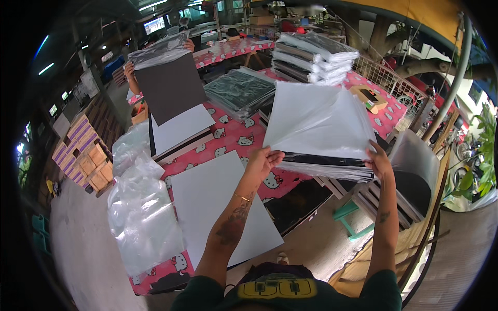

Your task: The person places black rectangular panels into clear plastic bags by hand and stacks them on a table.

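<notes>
I hold up a bundle of flat sheets in a clear plastic bag (316, 122), white on its upper face with a black edge showing at the bottom. My left hand (262, 160) grips its lower left corner and my right hand (379, 161) grips its lower right corner. The bundle hangs above the table's right end. Below my left arm a large white board (218, 202) lies flat on the red patterned tablecloth (228, 137).
Clear plastic bags (140, 207) are heaped at the table's left edge. A white and black board stack (181, 129) lies further back, with bagged dark sheets (241, 90) and stacked wrapped bundles (314, 57) behind. Across the table a person holds up a dark bagged board (168, 85). Boards lean at the right (410, 181).
</notes>
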A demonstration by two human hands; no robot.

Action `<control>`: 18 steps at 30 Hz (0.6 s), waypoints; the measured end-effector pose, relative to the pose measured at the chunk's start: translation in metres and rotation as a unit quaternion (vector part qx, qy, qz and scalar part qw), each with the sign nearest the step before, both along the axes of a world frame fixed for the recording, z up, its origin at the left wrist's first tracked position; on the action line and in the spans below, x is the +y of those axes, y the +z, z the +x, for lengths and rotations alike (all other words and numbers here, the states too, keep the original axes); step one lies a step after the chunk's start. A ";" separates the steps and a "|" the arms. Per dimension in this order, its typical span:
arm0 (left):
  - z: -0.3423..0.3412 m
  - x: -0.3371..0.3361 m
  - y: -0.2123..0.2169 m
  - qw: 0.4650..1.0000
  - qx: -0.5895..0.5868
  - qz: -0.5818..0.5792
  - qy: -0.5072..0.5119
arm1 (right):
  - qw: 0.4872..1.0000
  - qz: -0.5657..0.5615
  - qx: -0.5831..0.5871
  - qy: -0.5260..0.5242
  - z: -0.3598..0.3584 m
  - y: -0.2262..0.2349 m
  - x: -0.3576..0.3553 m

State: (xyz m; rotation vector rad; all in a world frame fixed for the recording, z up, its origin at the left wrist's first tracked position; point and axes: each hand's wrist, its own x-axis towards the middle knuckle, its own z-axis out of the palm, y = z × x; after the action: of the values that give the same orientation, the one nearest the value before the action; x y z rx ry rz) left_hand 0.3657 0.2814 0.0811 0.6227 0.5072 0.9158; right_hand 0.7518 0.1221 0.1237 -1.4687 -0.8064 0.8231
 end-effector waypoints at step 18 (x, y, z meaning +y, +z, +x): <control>-0.447 -0.117 -0.112 0.279 0.843 0.086 0.453 | 0.832 0.146 -0.517 -0.143 -0.136 -0.054 -0.014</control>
State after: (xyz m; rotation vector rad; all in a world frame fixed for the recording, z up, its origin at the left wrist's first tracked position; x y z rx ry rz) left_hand -0.0815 0.1644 -0.0313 1.4611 3.0663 0.9538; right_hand 0.6155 0.1084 0.0693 -1.6541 -1.3732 -0.4131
